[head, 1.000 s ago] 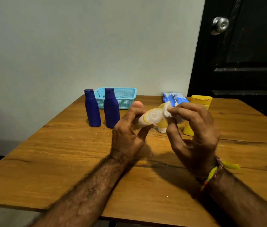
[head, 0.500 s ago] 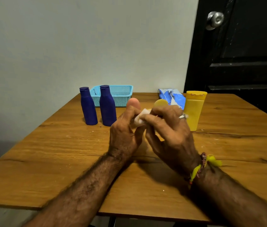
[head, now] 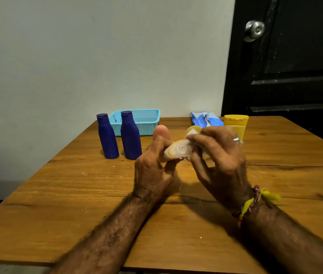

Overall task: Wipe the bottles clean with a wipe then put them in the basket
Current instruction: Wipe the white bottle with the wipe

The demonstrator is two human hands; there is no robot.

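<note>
Left hand (head: 152,169) grips a small pale bottle (head: 176,151) with a yellow rim, held above the counter (head: 77,194) near its middle, cap end toward the camera. Right hand (head: 220,155) pinches a white wipe (head: 191,144) against that bottle. Two blue bottles (head: 107,136) stand upright before the turquoise basket (head: 146,120) at the far edge. A yellow bottle (head: 235,124) stands far right, beside a blue packet (head: 206,119).

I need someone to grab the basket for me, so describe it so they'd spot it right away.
Look along the wooden table to its far edge by the pale wall. Behind two dark blue bottles sits the basket: low, rectangular, the only turquoise, mesh-sided thing there.
</note>
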